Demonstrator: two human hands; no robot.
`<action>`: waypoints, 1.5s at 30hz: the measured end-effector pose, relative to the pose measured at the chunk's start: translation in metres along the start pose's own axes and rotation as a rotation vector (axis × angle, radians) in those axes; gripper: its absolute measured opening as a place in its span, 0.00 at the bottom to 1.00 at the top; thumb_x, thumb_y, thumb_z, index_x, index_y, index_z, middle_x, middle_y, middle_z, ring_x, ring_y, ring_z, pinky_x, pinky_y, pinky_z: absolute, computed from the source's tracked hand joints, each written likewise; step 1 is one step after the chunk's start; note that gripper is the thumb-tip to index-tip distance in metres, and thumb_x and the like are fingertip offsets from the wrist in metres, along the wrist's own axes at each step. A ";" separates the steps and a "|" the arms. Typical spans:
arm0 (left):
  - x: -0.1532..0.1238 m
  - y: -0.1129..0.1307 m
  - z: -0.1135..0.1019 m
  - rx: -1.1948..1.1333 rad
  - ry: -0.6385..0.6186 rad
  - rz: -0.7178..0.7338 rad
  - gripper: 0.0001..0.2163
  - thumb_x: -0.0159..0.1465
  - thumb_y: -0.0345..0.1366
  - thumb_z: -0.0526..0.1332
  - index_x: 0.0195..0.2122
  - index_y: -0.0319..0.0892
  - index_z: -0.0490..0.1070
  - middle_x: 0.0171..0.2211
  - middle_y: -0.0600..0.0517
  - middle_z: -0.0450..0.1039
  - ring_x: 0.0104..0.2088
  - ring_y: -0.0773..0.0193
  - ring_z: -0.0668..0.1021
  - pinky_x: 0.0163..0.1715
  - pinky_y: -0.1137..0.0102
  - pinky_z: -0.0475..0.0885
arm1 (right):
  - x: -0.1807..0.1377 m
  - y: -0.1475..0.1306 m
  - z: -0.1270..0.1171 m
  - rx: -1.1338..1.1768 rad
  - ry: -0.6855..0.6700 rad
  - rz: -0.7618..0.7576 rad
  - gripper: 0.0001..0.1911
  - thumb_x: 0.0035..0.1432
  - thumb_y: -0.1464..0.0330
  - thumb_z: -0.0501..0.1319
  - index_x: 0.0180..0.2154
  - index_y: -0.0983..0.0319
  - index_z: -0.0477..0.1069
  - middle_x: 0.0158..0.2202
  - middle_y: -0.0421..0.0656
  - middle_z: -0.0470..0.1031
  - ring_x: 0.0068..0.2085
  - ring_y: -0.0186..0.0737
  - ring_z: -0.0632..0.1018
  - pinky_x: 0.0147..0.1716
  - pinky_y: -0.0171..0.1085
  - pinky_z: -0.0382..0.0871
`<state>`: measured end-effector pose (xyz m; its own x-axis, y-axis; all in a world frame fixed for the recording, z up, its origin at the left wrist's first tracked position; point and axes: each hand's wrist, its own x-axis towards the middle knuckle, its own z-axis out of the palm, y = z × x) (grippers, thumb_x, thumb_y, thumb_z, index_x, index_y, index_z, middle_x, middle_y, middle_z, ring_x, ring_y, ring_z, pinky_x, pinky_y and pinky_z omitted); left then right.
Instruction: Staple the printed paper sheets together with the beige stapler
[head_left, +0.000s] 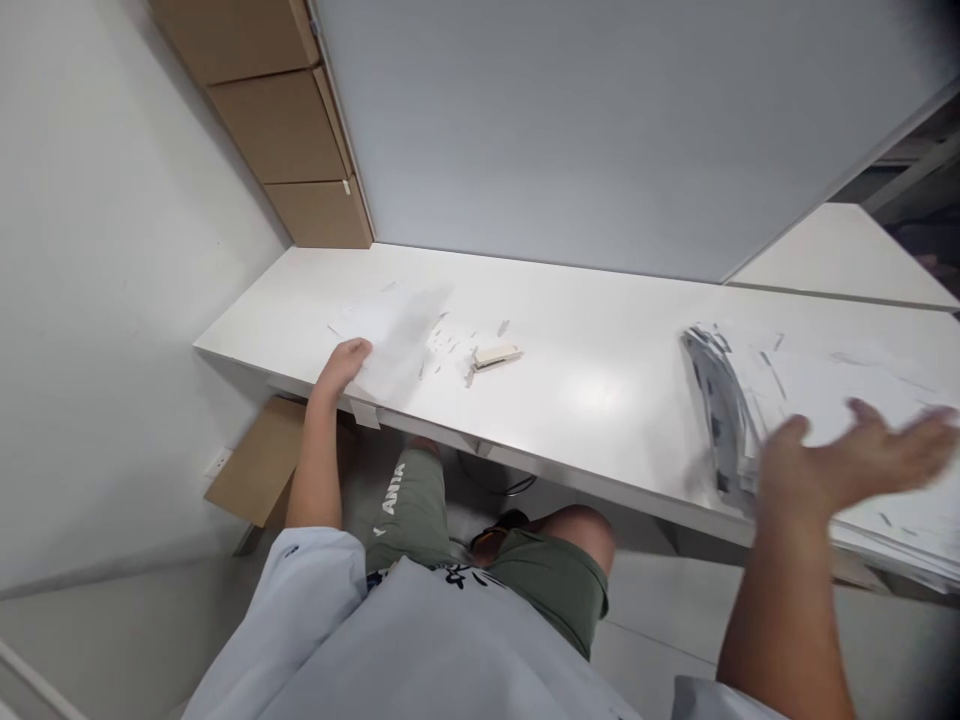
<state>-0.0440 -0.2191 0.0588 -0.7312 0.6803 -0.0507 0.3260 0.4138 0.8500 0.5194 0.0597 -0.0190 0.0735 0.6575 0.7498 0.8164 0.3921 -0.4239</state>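
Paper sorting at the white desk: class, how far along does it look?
Done: a few loose sheets lie by the stapler, with small scraps scattered about. In hand: the left hand rests on those sheets; the right hand hovers open over the big pile. Left: that pile looks much larger.

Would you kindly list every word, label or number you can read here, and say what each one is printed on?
"ANTA", in white letters running down the leg of the green shorts.
Dark print on the hem of the light shirt: too cut off to read.
Dark marks on the sheets of the paper stack by the right hand: too blurred to read.
Nothing else bears text.
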 end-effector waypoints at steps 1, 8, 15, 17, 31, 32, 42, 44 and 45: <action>-0.003 0.001 -0.001 0.053 -0.126 0.009 0.11 0.60 0.46 0.58 0.29 0.43 0.70 0.25 0.54 0.69 0.27 0.62 0.71 0.27 0.70 0.65 | -0.003 -0.023 0.010 0.023 -0.038 -0.004 0.28 0.50 0.66 0.61 0.54 0.63 0.69 0.66 0.62 0.55 0.67 0.70 0.54 0.58 0.71 0.48; 0.010 0.031 0.053 0.651 -0.523 0.488 0.14 0.66 0.43 0.52 0.35 0.44 0.75 0.38 0.49 0.78 0.38 0.57 0.75 0.36 0.67 0.65 | -0.043 -0.189 0.096 0.452 -0.706 -0.379 0.31 0.54 0.73 0.52 0.61 0.61 0.62 0.64 0.51 0.62 0.65 0.55 0.63 0.61 0.60 0.60; 0.044 0.046 0.102 1.072 -0.355 0.907 0.13 0.68 0.31 0.50 0.37 0.39 0.76 0.40 0.41 0.74 0.47 0.52 0.72 0.47 0.57 0.62 | -0.037 -0.234 0.169 0.524 -0.905 -0.370 0.27 0.49 0.76 0.53 0.52 0.63 0.71 0.53 0.53 0.73 0.55 0.56 0.72 0.57 0.57 0.65; 0.043 0.041 0.109 1.045 -0.320 0.946 0.13 0.67 0.28 0.50 0.38 0.39 0.76 0.40 0.41 0.74 0.47 0.52 0.71 0.49 0.56 0.61 | -0.037 -0.233 0.176 0.577 -0.881 -0.380 0.25 0.50 0.74 0.55 0.51 0.62 0.71 0.53 0.52 0.73 0.54 0.56 0.72 0.57 0.57 0.66; 0.017 0.023 0.134 0.741 -0.229 1.057 0.09 0.69 0.36 0.54 0.43 0.44 0.72 0.48 0.44 0.70 0.54 0.54 0.67 0.59 0.54 0.58 | -0.054 -0.231 0.159 0.610 -0.794 -0.439 0.21 0.57 0.71 0.53 0.52 0.63 0.69 0.53 0.53 0.74 0.52 0.54 0.74 0.53 0.54 0.69; 0.018 0.024 0.134 0.715 -0.232 1.047 0.09 0.67 0.38 0.56 0.45 0.43 0.71 0.50 0.44 0.69 0.56 0.53 0.67 0.60 0.54 0.57 | -0.054 -0.232 0.157 0.596 -0.790 -0.457 0.22 0.57 0.72 0.53 0.53 0.63 0.69 0.54 0.53 0.73 0.53 0.54 0.73 0.54 0.54 0.68; -0.028 -0.003 0.085 0.521 0.013 0.513 0.10 0.67 0.39 0.54 0.46 0.44 0.70 0.45 0.45 0.71 0.49 0.52 0.71 0.52 0.56 0.65 | -0.055 -0.238 0.135 0.566 -0.788 -0.633 0.23 0.67 0.58 0.50 0.59 0.60 0.66 0.61 0.49 0.68 0.62 0.52 0.66 0.62 0.55 0.61; -0.039 -0.018 0.082 0.594 -0.043 0.484 0.15 0.65 0.42 0.57 0.51 0.43 0.71 0.50 0.43 0.70 0.52 0.48 0.69 0.53 0.53 0.63 | -0.055 -0.236 0.135 0.576 -0.806 -0.617 0.23 0.67 0.59 0.50 0.59 0.58 0.66 0.61 0.47 0.68 0.62 0.51 0.65 0.62 0.55 0.61; -0.043 -0.024 0.083 0.621 -0.069 0.500 0.17 0.66 0.43 0.57 0.54 0.43 0.70 0.53 0.42 0.69 0.54 0.47 0.67 0.54 0.52 0.62 | -0.056 -0.234 0.135 0.583 -0.811 -0.612 0.23 0.67 0.59 0.50 0.59 0.57 0.67 0.61 0.46 0.68 0.62 0.51 0.65 0.62 0.55 0.62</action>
<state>0.0291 -0.2077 -0.0032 -0.3784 0.9015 0.2098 0.8943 0.2977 0.3341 0.2470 0.0176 -0.0301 -0.7995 0.3922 0.4549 0.1876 0.8826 -0.4311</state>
